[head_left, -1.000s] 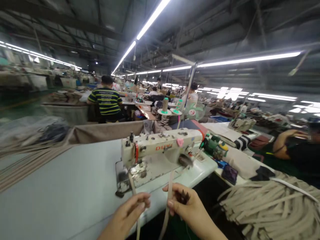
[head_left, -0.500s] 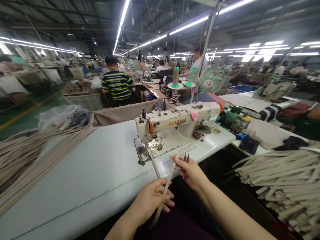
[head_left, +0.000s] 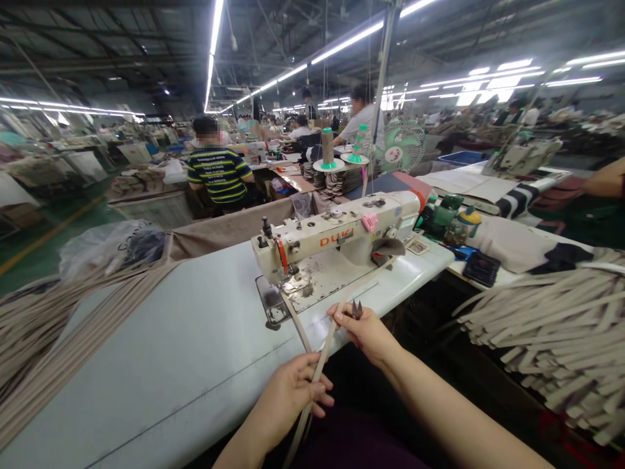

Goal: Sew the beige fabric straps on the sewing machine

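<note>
A long beige fabric strap (head_left: 326,346) runs down across both hands, with its lower end hanging over the table edge. My left hand (head_left: 288,394) holds it loosely between thumb and fingers. Higher up, the thumb and fingertips of my right hand (head_left: 368,333) pinch the same strap. Pointed blades of thread snips (head_left: 357,310) stick up from my right hand; their handles are hidden in the palm. Another length of strap (head_left: 299,326) leads from the needle area of the sewing machine (head_left: 336,238) toward my left hand.
A bundle of long straps (head_left: 97,332) lies over the left of the white table (head_left: 205,345). Many cut straps (head_left: 547,332) hang at the right. Behind the machine stand thread cones (head_left: 327,148) and a green fan (head_left: 403,144). A person in a striped shirt (head_left: 218,174) sits beyond.
The view has turned slightly right, so the surroundings sit further left. Both hands keep their hold on the strap, with hardly any movement relative to the machine.
</note>
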`<state>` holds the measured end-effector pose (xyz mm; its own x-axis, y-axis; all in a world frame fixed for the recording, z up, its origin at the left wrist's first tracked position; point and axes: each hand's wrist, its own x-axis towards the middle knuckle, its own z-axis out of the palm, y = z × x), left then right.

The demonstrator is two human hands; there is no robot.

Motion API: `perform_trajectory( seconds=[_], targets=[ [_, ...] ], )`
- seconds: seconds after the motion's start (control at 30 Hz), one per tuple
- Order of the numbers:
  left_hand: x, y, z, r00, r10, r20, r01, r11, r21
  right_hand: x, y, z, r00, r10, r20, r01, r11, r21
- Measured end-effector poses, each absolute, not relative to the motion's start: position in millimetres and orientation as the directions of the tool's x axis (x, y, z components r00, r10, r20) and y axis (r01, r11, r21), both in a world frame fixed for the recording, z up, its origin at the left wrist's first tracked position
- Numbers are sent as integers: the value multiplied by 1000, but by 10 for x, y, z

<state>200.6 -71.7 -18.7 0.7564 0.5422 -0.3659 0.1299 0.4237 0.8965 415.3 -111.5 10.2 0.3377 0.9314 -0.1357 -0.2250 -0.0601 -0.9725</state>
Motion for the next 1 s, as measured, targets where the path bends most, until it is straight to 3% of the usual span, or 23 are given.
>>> perform_trajectory(
  seconds=[0.27,0.6,0.83,1.0],
  targets=[
    [2008,-729,-208,730,612,-303,82,362,928,4173,-1087,55,340,936,-88,-163,-34,-986],
    [1930,-639,-255,670,723,-168,193,48,980,4204,-1050,87,391,916,-85,-134,-34,-990],
    [1978,-706,-174,715,638,-284,62,347,936,4165,-1015,72,440,893,-93,-150,-28,-988],
    [1986,-746,-179,724,608,-327,34,442,897,4131,-1008,77,463,880,-107,-163,-34,-986]
  ],
)
